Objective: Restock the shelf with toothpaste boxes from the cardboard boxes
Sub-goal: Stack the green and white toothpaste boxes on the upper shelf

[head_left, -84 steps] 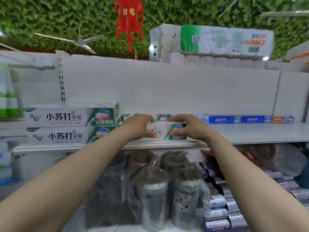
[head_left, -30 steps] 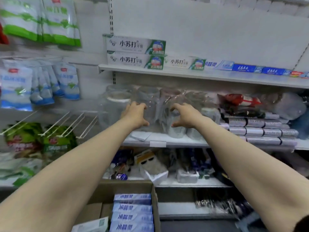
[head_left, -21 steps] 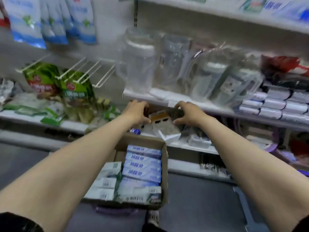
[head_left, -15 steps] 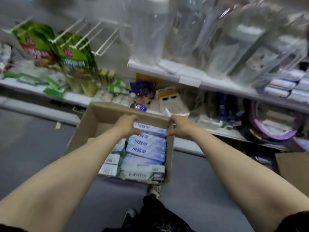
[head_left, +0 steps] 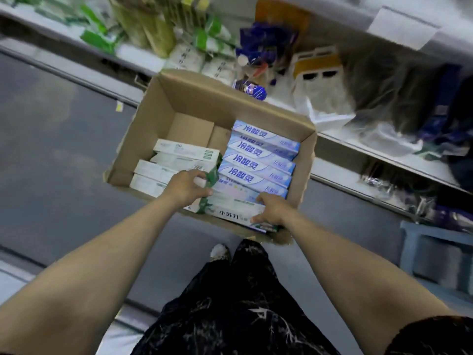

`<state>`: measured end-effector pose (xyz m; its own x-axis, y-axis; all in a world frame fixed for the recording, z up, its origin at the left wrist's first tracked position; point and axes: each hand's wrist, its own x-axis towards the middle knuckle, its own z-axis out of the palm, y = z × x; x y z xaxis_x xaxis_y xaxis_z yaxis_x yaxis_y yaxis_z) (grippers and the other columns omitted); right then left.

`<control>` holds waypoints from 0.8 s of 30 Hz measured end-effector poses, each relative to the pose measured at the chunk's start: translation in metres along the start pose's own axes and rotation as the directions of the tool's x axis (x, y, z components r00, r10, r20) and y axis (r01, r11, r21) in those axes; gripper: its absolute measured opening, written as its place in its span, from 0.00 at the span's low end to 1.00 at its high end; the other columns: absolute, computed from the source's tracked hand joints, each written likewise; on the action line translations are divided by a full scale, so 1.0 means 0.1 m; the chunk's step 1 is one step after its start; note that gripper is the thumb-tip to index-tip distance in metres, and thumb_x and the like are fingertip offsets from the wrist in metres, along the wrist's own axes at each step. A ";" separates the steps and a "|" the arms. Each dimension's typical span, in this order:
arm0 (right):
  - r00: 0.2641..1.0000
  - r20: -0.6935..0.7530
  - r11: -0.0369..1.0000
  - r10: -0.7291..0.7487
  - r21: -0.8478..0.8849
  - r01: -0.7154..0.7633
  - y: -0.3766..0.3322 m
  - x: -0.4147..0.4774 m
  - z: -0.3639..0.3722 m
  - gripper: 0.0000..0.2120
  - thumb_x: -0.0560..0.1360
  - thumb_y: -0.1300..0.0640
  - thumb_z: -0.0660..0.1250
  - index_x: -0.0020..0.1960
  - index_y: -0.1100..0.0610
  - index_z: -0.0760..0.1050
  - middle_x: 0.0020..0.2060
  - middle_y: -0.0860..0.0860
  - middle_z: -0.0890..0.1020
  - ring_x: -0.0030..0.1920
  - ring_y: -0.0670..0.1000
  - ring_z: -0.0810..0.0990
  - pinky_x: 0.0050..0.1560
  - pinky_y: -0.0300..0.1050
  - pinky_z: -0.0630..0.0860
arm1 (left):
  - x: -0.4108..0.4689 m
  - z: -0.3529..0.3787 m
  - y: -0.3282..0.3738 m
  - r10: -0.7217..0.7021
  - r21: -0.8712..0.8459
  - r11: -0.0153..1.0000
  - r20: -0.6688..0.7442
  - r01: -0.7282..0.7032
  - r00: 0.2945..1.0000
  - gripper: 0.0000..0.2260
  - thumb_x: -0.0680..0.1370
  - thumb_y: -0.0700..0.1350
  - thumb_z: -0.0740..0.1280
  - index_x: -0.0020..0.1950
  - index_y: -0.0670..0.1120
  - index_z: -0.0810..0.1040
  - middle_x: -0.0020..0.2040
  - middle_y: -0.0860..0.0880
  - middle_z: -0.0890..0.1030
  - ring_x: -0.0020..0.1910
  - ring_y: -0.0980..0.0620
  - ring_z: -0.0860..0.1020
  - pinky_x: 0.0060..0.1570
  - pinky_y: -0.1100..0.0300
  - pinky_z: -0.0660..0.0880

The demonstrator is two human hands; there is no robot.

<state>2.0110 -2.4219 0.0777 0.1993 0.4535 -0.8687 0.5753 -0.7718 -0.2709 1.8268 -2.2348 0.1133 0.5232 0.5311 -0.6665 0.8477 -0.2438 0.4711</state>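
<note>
A toothpaste box at the carton's near wall is being clamped at both ends by left hand and right hand; if tilted, it is likely being snagged on the adjoining blue boxes.

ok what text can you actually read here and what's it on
"冷酸灵": on each blue toothpaste box stacked in the cardboard box.
"小苏打": on the white and green toothpaste box that the left hand and right hand grip.
Small print on the right ends of the blue ones and on the white boxes: too blurred to read.
White shelf tag and the goods on the shelves: nothing readable.
</note>
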 end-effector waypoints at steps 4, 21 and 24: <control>0.998 -0.058 0.989 0.004 -0.148 -0.012 0.01 0.10 0.14 0.32 0.69 0.46 0.77 0.68 0.54 0.69 0.65 0.56 0.75 0.64 0.58 0.75 0.61 0.50 0.74 | 0.03 -0.02 -0.14 -0.074 -0.059 0.996 -0.027 0.072 0.997 0.23 0.70 0.52 0.77 0.63 0.51 0.78 0.57 0.47 0.80 0.51 0.52 0.76 0.40 0.64 0.68; 1.000 -0.014 0.787 0.000 0.616 0.008 0.22 -0.54 -1.06 0.12 0.74 0.49 0.73 0.56 0.51 0.81 0.49 0.47 0.86 0.45 0.48 0.80 0.45 0.46 0.68 | 0.29 -0.13 -0.36 -0.211 -0.043 0.977 -0.086 0.208 0.974 0.26 0.68 0.60 0.76 0.63 0.56 0.77 0.64 0.45 0.76 0.67 0.45 0.70 0.64 0.52 0.70; 1.000 -0.020 0.658 0.000 0.753 0.015 0.27 -0.55 -1.00 0.08 0.75 0.51 0.72 0.53 0.50 0.80 0.41 0.47 0.85 0.39 0.49 0.80 0.42 0.45 0.67 | 0.36 -0.08 -0.41 -0.216 -0.034 0.976 -0.142 0.213 0.966 0.25 0.68 0.59 0.77 0.62 0.54 0.79 0.66 0.44 0.73 0.67 0.43 0.69 0.65 0.50 0.69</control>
<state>2.0946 -2.4233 0.1593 0.2153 0.4622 -0.8603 -0.2159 -0.8366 -0.5035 1.8100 -2.1990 0.0741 0.3100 0.6809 -0.6635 0.9363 -0.0973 0.3375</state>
